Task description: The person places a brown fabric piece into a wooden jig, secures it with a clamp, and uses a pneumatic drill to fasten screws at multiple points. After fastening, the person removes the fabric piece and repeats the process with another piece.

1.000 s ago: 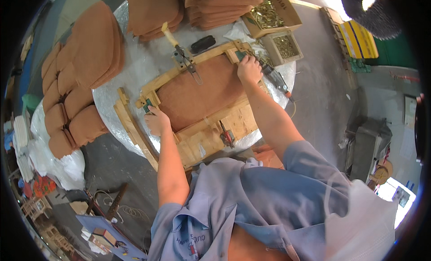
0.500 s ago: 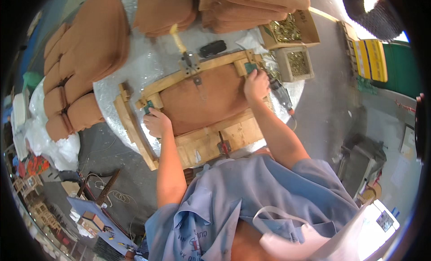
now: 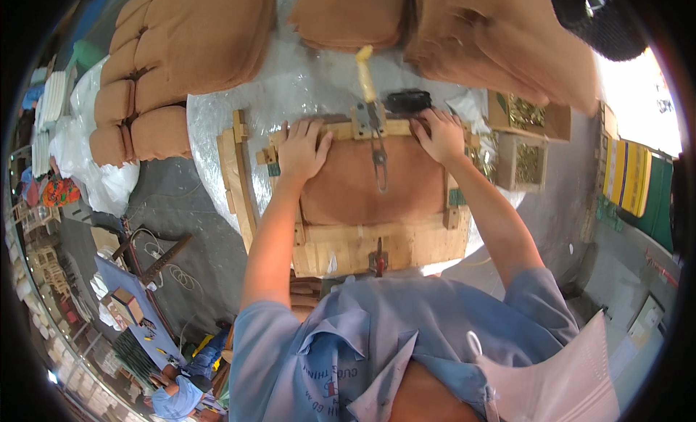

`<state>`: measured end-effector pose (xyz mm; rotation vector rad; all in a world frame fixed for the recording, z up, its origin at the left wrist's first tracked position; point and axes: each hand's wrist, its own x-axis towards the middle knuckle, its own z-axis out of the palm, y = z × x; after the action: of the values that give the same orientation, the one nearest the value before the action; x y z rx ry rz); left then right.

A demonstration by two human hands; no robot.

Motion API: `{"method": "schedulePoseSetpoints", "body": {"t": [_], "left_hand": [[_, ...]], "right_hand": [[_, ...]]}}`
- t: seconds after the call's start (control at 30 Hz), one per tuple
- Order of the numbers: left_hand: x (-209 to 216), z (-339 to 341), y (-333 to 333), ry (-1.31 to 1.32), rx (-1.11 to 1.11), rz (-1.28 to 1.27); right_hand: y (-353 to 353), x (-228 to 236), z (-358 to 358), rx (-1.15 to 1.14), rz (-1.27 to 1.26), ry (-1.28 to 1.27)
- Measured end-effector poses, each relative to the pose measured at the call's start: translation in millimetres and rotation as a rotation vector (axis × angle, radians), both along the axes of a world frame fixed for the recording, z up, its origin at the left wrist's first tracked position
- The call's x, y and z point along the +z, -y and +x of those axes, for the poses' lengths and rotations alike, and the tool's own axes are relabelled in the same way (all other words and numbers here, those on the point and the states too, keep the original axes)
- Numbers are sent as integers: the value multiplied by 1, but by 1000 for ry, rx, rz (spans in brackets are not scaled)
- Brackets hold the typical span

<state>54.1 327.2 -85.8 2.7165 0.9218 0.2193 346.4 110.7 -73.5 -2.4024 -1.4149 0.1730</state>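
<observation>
In front of me on the table is a wooden jig (image 3: 348, 251), with a brown cushion-like panel (image 3: 373, 183) lying inside it. My left hand (image 3: 303, 152) rests on the left part of its far bar, fingers stretched out and thumb apart. Over the right part of that bar lies my right hand (image 3: 444, 139), fingers extended across the wood and thumb spread. A toggle clamp (image 3: 371, 121) with a yellow handle stands between the hands, its metal arm reaching over the panel. At the near board sits a second clamp with a red handle (image 3: 378, 261). Neither hand lifts anything.
Brown panels are stacked at the left (image 3: 196, 45) and along the far side (image 3: 500, 45). A black object (image 3: 408, 101) lies behind the jig. Boxes of brass-coloured hardware (image 3: 520, 161) stand at the right. A loose wooden rail (image 3: 235, 179) lies left of the jig.
Both hands have moved from green pads at the jig's sides to its far bar. The jig appears turned more squarely toward me, and the whole view has shifted.
</observation>
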Motion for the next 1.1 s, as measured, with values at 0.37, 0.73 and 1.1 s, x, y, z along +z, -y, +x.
{"method": "schedulePoseSetpoints", "body": {"t": [0.37,0.73,1.1], "left_hand": [[-6,-6,2,89,48,11],[-33,-221,53,139,1124,-29],[54,-320,57,-156,812,-342]], "right_hand": [[9,-15,-12,-41,82,160],[266,30,-233,-404,239,-251],[314,45,-233,-746,461,-382]]}}
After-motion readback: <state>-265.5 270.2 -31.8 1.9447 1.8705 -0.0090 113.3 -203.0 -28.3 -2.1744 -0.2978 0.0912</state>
